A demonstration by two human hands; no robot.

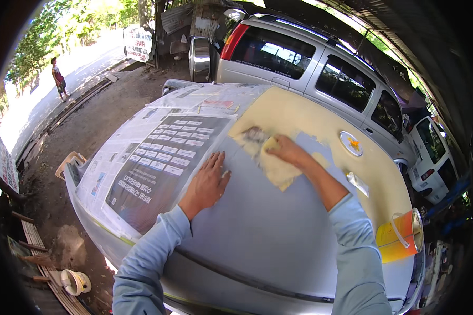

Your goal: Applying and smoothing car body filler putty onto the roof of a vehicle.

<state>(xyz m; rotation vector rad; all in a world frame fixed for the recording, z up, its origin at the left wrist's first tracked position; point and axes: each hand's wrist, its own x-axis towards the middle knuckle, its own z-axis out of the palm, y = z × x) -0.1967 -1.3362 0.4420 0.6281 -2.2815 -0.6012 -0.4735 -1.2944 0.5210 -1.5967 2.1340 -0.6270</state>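
Observation:
A large car panel (257,236) lies before me, grey in the middle and cream along its far and right parts. My left hand (207,182) rests flat on it with fingers stretched, beside masking newspaper (165,152) that covers the left part. On a cream patch (276,170) with dark smudges at its far left, my right hand (289,151) is closed around a small yellow pad (270,144) pressed to the surface. Whether it is a sponge or a sanding block I cannot tell. Right of that hand lie a round white lid (351,143) bearing an orange blob and a white tube (357,184).
A yellow-orange bucket (399,237) with a handle stands tilted at the panel's right edge. A silver van (310,68) is parked close behind, and a white vehicle (431,157) farther right. On the ground at left are a white bucket (76,282) and a plastic chair (68,164). A person (58,80) stands by the road.

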